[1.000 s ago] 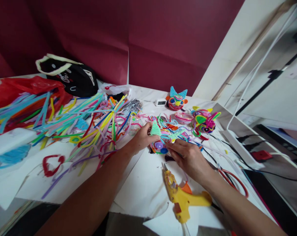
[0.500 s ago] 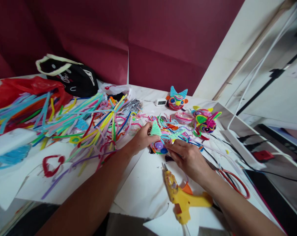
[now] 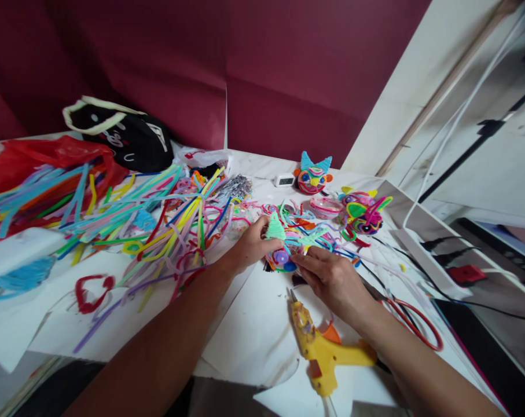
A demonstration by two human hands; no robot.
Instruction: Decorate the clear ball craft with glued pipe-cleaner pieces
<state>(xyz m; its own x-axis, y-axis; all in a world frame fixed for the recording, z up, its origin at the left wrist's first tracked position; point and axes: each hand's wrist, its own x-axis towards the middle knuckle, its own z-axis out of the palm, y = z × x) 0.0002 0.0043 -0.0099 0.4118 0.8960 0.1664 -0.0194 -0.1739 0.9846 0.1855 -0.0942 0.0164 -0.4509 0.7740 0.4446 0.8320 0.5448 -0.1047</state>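
Note:
Both hands meet at a colourful pipe-cleaner figure [image 3: 282, 256] with a purple round piece and a mint-green pointed ear [image 3: 275, 227]. My left hand [image 3: 256, 242] grips the figure's left side beside the ear, fingers closed round it. At its right side, my right hand [image 3: 329, 272] has thumb and fingers pinched near a blue round piece; whatever lies between the fingertips is too small to make out. A yellow glue gun [image 3: 316, 347] lies on the table just below my right hand, its nozzle toward the figure.
Piles of pipe cleaners [image 3: 158, 202] and a red bag [image 3: 66, 152] spread across the left. Behind stand a black bag [image 3: 136, 142], a small white display [image 3: 283, 180] and a blue-eared figure [image 3: 315, 175]. Another figure [image 3: 364, 211] and a power strip [image 3: 431, 263] are at right.

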